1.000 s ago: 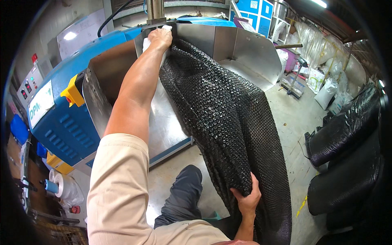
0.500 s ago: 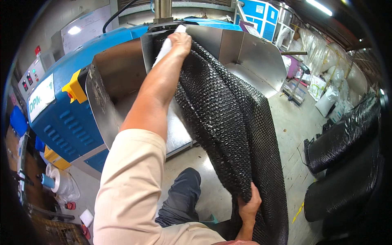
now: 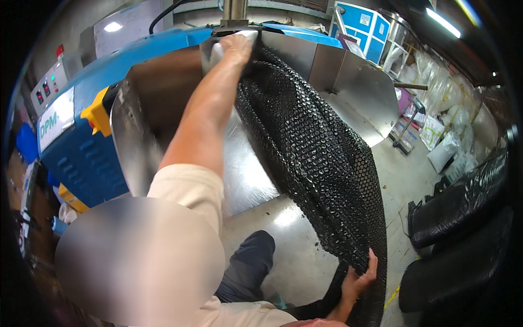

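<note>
A long sheet of black bubble wrap (image 3: 305,147) runs from the machine's metal feed opening down to my right side, bunched into folds. My right hand (image 3: 359,280) grips its lower edge, fingers curled over the bubbles. My left arm stretches far forward to the feed opening. There my left hand (image 3: 237,48) is closed around a flat white piece (image 3: 248,36) beside the wrap's upper end; its kind I cannot make out. The wrap's far end is hidden inside the opening.
Metal side walls (image 3: 362,90) flank the feed opening of the blue machine (image 3: 92,147). A yellow switch box (image 3: 97,111) sticks out at the left. Black rolls (image 3: 457,272) lie on the floor at right, with clear plastic bags (image 3: 447,150) beyond. My leg (image 3: 248,267) is below.
My right hand has shifted right and slightly down with the wrap, which now hangs farther from my leg. My left hand stays at the feed opening with the white piece. The view has shifted slightly.
</note>
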Demonstrator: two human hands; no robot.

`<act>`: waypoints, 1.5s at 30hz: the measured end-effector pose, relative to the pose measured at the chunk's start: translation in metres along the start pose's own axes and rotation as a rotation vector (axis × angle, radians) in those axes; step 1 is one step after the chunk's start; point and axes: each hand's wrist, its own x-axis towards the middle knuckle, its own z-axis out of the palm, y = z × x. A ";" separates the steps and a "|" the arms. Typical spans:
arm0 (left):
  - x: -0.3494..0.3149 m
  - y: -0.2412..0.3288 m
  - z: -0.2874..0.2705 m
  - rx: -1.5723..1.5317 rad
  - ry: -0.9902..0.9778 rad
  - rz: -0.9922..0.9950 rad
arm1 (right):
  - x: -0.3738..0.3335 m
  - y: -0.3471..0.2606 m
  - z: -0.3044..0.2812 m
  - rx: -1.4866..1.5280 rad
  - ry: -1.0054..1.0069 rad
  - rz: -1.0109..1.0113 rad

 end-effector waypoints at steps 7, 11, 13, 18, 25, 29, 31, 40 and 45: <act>-0.013 0.014 -0.030 -0.044 -0.074 0.009 | -0.009 -0.018 -0.013 0.033 0.052 -0.015; -0.003 0.002 -0.144 0.099 0.069 0.123 | -0.018 -0.017 -0.021 0.064 0.098 -0.053; 0.010 -0.018 -0.169 0.195 0.023 0.123 | -0.022 -0.019 -0.022 0.092 0.082 -0.043; 0.000 -0.011 -0.168 0.152 0.062 0.064 | -0.023 -0.022 -0.030 0.085 0.108 -0.027; 0.003 0.001 -0.081 0.183 -0.091 0.111 | -0.017 -0.003 -0.022 -0.039 0.191 -0.053; 0.002 0.009 -0.044 0.045 -0.008 0.079 | 0.017 0.015 -0.020 0.138 0.275 -0.032; 0.001 0.001 -0.041 0.047 -0.039 0.109 | 0.032 0.008 -0.027 0.178 0.315 -0.069; -0.024 -0.013 -0.048 0.059 -0.174 0.174 | 0.049 0.000 -0.033 0.092 0.378 -0.133; -0.018 -0.030 -0.041 -0.014 -0.137 0.177 | 0.040 0.010 -0.009 0.070 0.335 -0.053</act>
